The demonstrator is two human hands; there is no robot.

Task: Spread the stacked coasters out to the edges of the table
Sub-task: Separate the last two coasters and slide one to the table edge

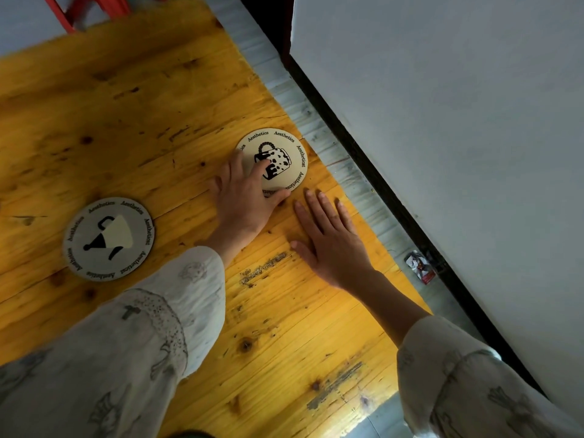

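Observation:
A cream round coaster (pixel 284 159) with a black mug drawing lies near the right edge of the yellow wooden table (pixel 142 121). My left hand (pixel 243 197) rests on its near-left part, fingers pressing the top and thumb at its near rim; a second coaster edge seems to peek out beneath. My right hand (pixel 328 235) lies flat and open on the wood just right of and nearer than that coaster, holding nothing. A grey round coaster (pixel 109 238) with a cup drawing lies alone at the left.
The table's right edge runs diagonally beside a grey floor strip (pixel 316 121) and a white wall (pixel 458 153) with a dark base. A small wrapper (pixel 422 267) lies on the floor. Red furniture legs (pixel 72 14) stand beyond the far edge.

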